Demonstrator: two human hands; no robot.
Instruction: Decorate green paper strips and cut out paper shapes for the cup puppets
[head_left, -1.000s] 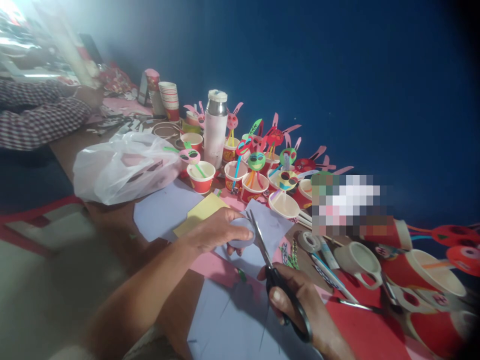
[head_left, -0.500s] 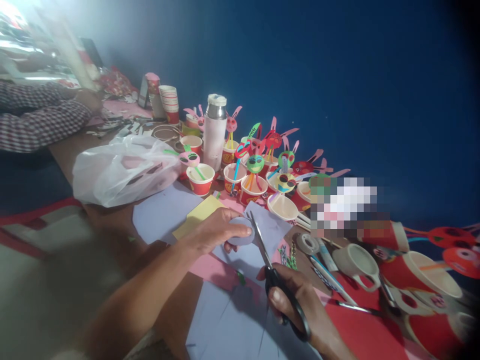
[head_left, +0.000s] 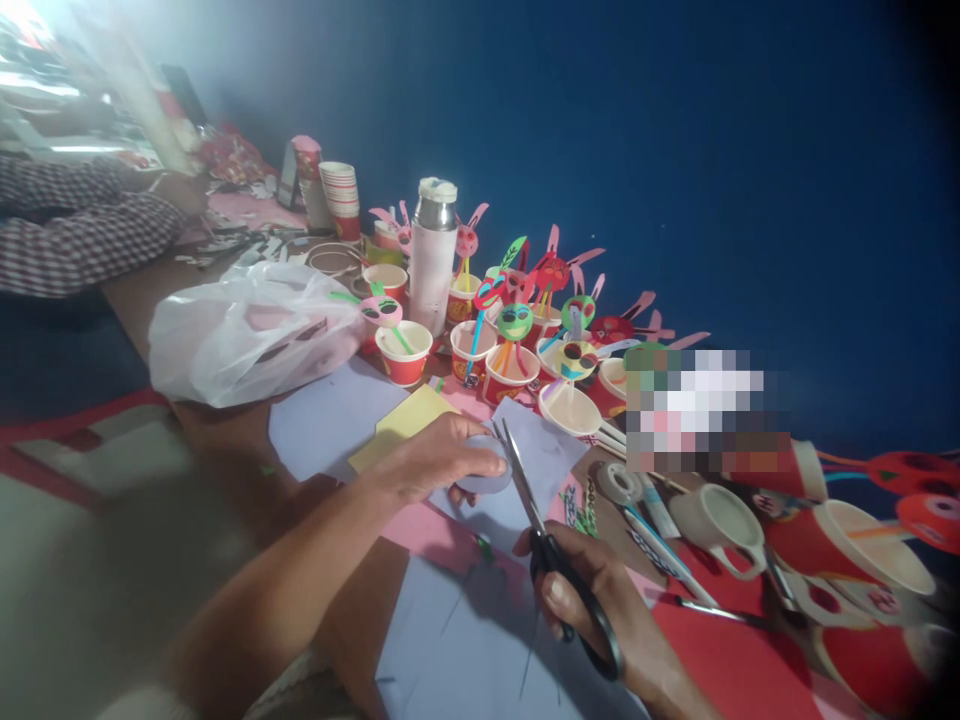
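Observation:
Between thumb and fingers, my left hand (head_left: 435, 455) pinches a rounded piece of lavender paper (head_left: 491, 478). My right hand (head_left: 600, 585) grips black-handled scissors (head_left: 528, 490), thumb and fingers at the loops. The blades are slightly apart and point up and away, at the right edge of the paper piece; whether they touch it I cannot tell. Below my hands lie a large lavender sheet (head_left: 450, 640) with thin dark marks and a pink sheet (head_left: 412, 525). A yellow sheet (head_left: 397, 425) sits behind my left wrist.
Red paper cups with paper faces on straws (head_left: 510, 372) stand along the blue wall, beside a white flask (head_left: 433, 265). A plastic bag (head_left: 247, 340) lies left, a mug (head_left: 712, 525) and tape roll (head_left: 621, 483) right. Another person's checked sleeve (head_left: 82, 235) rests at far left.
The view has shifted slightly, so the cups and flask appear a little farther right and higher. Both hands, the paper piece and the scissors keep nearly the same pose.

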